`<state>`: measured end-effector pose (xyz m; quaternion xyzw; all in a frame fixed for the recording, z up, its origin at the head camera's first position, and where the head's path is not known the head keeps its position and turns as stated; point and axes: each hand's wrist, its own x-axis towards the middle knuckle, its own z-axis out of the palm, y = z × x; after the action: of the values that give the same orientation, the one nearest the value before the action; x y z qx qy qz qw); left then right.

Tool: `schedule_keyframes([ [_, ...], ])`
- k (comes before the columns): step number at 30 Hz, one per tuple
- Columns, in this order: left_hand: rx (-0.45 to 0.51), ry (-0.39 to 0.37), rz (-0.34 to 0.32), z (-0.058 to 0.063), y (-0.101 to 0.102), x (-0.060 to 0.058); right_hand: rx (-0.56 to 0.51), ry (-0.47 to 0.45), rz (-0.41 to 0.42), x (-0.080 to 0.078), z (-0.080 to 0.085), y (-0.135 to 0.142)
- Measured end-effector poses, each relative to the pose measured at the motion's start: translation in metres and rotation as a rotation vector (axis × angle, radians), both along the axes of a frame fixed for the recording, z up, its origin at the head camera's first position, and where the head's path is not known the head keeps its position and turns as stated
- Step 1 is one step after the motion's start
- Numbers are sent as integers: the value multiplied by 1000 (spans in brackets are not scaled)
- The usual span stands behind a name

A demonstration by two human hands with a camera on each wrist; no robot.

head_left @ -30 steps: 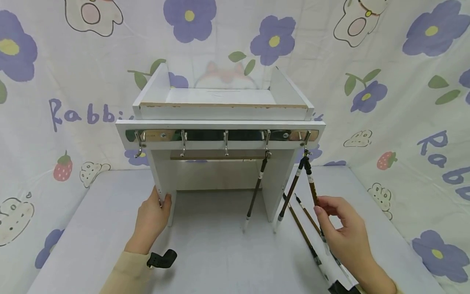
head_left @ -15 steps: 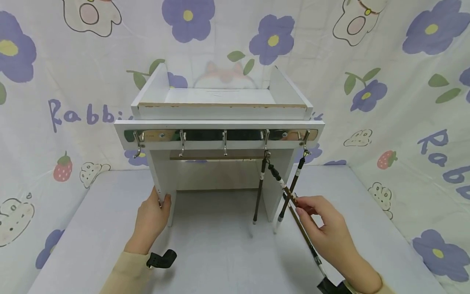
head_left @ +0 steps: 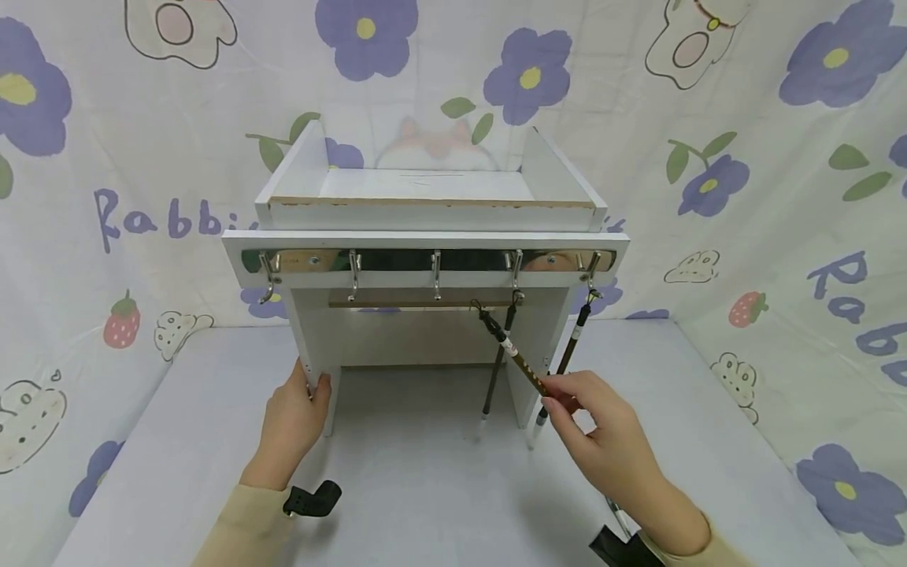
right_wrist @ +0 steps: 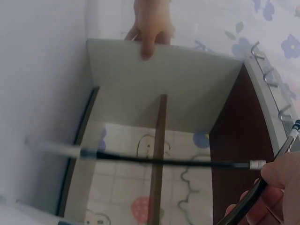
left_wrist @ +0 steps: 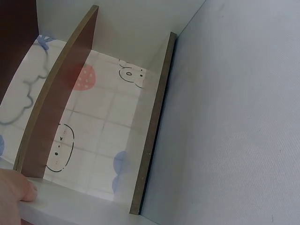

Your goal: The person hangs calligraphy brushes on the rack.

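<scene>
In the head view, my left hand (head_left: 290, 429) grips the left side panel of a white wooden shelf (head_left: 425, 216). Its thumb lies on the panel's inner face in the right wrist view. My right hand (head_left: 602, 433) pinches the shaft of a calligraphy brush (head_left: 520, 364) between thumb and fingertips. This brush tilts up to the left, its hanging loop below the metal hook rail (head_left: 404, 261), between the middle hook and the one right of it. One brush (head_left: 494, 378) hangs from the second hook from the right, another (head_left: 572, 339) from the rightmost hook.
Three hooks, from the left end to the middle, carry nothing. A pale brush tip (head_left: 618, 516) shows on the white table (head_left: 425, 496) behind my right wrist; the rest is hidden. A printed cloth (head_left: 439, 87) hangs behind the shelf.
My right hand has moved left with its brush, past the rightmost hanging brush, and the brush now leans left. The brush on the second hook from the right swings slightly. My left hand stays put.
</scene>
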<state>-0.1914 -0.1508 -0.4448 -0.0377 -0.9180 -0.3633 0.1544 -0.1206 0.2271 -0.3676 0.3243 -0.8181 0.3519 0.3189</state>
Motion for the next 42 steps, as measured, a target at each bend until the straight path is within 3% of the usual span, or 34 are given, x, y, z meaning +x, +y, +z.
schedule_keyframes([
  [9, 7, -3, 0, 0, 0, 0, 26, -36, 27, -4, 5, -21],
  [18, 10, 1, -6, 0, 0, 0, 32, -105, 10, -5, 8, -25],
  [42, -2, 0, -5, -1, -1, 0, 16, -102, -12, -5, 9, -28],
])
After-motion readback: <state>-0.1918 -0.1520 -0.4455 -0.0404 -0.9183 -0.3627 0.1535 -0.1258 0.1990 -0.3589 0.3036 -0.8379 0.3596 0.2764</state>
